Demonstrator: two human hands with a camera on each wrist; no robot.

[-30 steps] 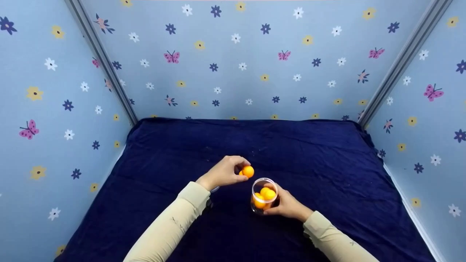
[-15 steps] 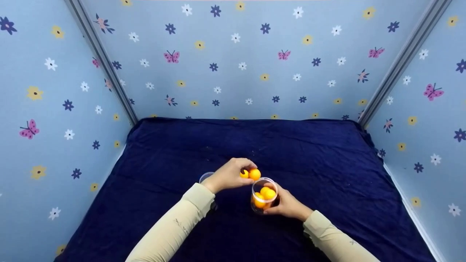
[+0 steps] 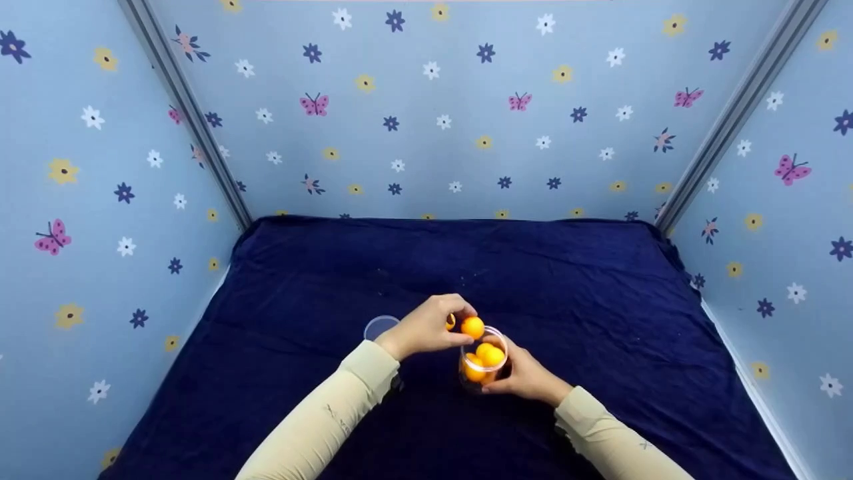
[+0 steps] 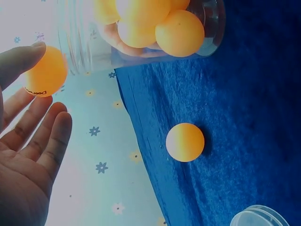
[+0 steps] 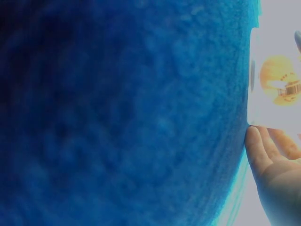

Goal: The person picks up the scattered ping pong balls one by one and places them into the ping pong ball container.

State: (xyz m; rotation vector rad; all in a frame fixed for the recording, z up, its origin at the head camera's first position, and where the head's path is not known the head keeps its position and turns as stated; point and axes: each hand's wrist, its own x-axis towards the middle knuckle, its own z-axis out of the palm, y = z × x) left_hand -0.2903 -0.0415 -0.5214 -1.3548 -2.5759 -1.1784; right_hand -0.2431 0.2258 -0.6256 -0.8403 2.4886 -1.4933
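In the head view my left hand [image 3: 430, 327] pinches an orange ping-pong ball [image 3: 472, 327] between thumb and fingers, right at the mouth of a clear plastic jar [image 3: 464, 373]. Dark lettering shows on this ball [image 4: 47, 73] in the left wrist view. Several more orange balls [image 3: 490, 355] lie inside the jar. My right hand [image 3: 530, 379] grips the jar from its right side, fingers behind and thumb in front. Another loose ball [image 4: 185, 142] rests on the cloth, mostly hidden behind my left fingers in the head view.
A clear round lid [image 3: 380, 327] lies on the dark blue cloth [image 3: 566, 280], partly covered by my left wrist. Flower-patterned walls [image 3: 433, 100] stand behind and on both sides, joined by grey corner posts [image 3: 186, 110].
My left hand has moved right and slightly nearer with its ball, from beside the jar to its mouth. More of the lid shows. The right hand and jar stay put.
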